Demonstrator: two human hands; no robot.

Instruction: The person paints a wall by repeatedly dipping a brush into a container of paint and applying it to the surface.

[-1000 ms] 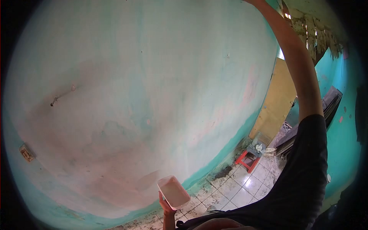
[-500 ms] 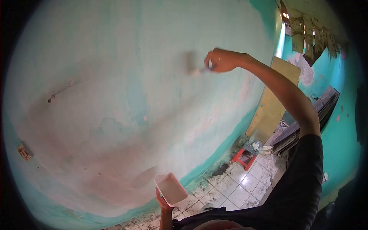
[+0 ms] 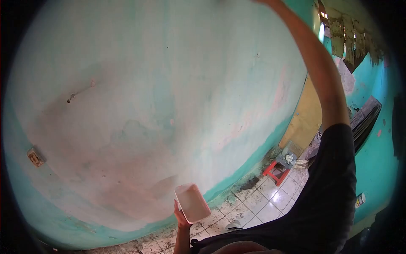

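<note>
Low in the view, my left hand (image 3: pixel 182 218) grips a white-and-pink rectangular plastic tub (image 3: pixel 206 208) by its left side. The tub is tilted, and its inside looks pale; I cannot make out its contents clearly. My right arm is raised, and only the edge of my right hand (image 3: pixel 264 1) shows at the top of the frame. Its fingers and anything in them are cut off. In front of me is a large wall (image 3: pixel 139 101) with a thin whitish coat over turquoise, patchy and streaked.
A switch or socket box (image 3: pixel 35 157) and a small fitting (image 3: pixel 71 98) stick out from the wall at left. By its foot at right stands a red stool (image 3: pixel 277 171) on dirty white floor tiles (image 3: pixel 258 201). A yellowish board (image 3: pixel 304 116) and dark panels (image 3: pixel 367 120) lean beyond.
My right hand, earlier closed around a small brush at the wall, has risen to the top edge, mostly out of view. My left hand still holds the tub; the view has shifted slightly.
</note>
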